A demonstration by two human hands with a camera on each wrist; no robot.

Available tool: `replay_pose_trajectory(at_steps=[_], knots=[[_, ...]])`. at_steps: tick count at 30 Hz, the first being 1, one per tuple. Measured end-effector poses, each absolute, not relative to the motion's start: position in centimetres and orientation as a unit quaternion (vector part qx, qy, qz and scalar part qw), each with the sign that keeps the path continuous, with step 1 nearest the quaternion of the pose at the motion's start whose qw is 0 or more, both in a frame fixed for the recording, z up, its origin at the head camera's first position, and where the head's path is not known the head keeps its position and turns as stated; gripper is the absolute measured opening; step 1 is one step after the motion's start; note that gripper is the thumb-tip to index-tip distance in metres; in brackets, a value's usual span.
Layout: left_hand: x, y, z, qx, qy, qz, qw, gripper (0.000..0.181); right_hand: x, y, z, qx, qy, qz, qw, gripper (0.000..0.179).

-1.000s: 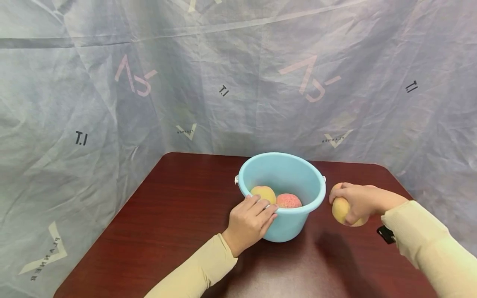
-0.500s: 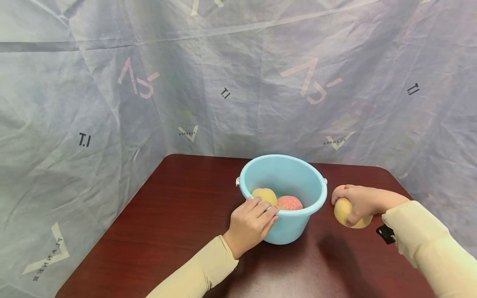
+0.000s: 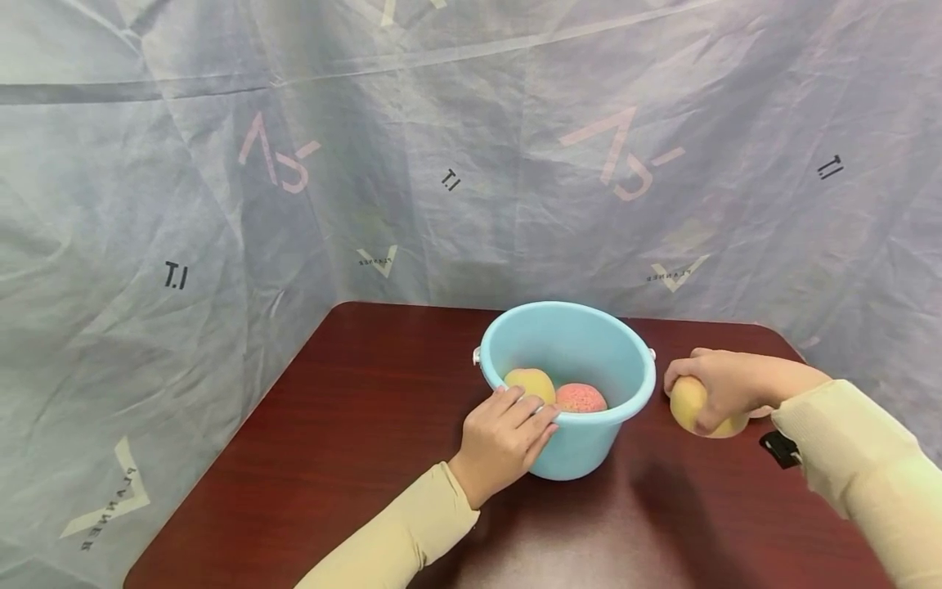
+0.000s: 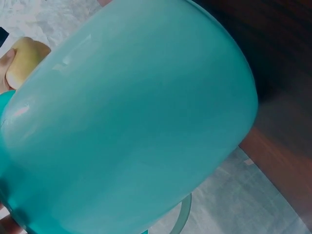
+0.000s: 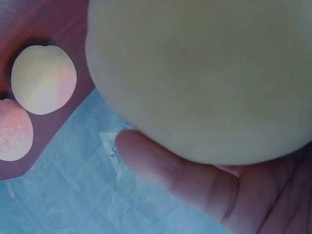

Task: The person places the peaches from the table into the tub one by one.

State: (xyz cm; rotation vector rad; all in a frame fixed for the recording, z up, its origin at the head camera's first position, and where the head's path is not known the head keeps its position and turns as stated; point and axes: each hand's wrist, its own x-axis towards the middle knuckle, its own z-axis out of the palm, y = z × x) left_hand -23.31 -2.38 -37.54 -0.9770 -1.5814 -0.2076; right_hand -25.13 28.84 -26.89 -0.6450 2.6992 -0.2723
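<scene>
A light blue bucket (image 3: 562,442), tilted toward the person in the head view, contains a yellow peach (image 3: 531,383) and a speckled pink peach (image 3: 580,397). My left hand (image 3: 504,442) grips its near-left rim, fingers lapped over the edge; the thumb is hidden. The bucket's side (image 4: 131,112) fills most of the left wrist view. To the right of the bucket, above the table, my right hand (image 3: 728,380) holds another yellow peach (image 3: 688,401). That held peach (image 5: 195,83) sits against the thumb in the right wrist view.
Two more peaches, one yellow (image 5: 44,80) and one pink (image 5: 14,130), lie on the table near its edge in the right wrist view. The dark red table (image 3: 353,393) backs onto a grey printed cloth (image 3: 412,164). White pivots (image 3: 477,357) stick out from the bucket.
The head view has shifted slightly. My right hand, still holding the peach, has risen a little, and its fingers now cover an orange patch seen before. My left hand stays on the rim.
</scene>
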Motion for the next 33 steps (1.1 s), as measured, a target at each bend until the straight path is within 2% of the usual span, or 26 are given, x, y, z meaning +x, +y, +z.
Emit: replay_pose_trajectory(at_steps=[5, 12, 16, 33], knots=[[-23.3, -2.3, -37.7, -0.416, -0.681, -0.093, 0.595, 0.028, -25.0, 29.1, -26.4, -0.247, 0.955, -0.082, 0.141, 0.047], [-23.3, -2.1, -38.0, -0.422, -0.682, -0.122, 0.585, 0.028, -24.8, 29.3, -26.5, -0.24, 0.956, -0.096, 0.137, 0.049], [-23.3, -2.0, -38.1, -0.418, -0.683, -0.123, 0.586, 0.028, -24.6, 29.4, -26.4, -0.246, 0.959, -0.086, 0.115, 0.049], [-23.0, -1.9, -38.3, -0.411, -0.693, -0.129, 0.578, 0.026, -24.1, 28.6, -24.7, -0.278, 0.954, -0.047, -0.098, 0.047]])
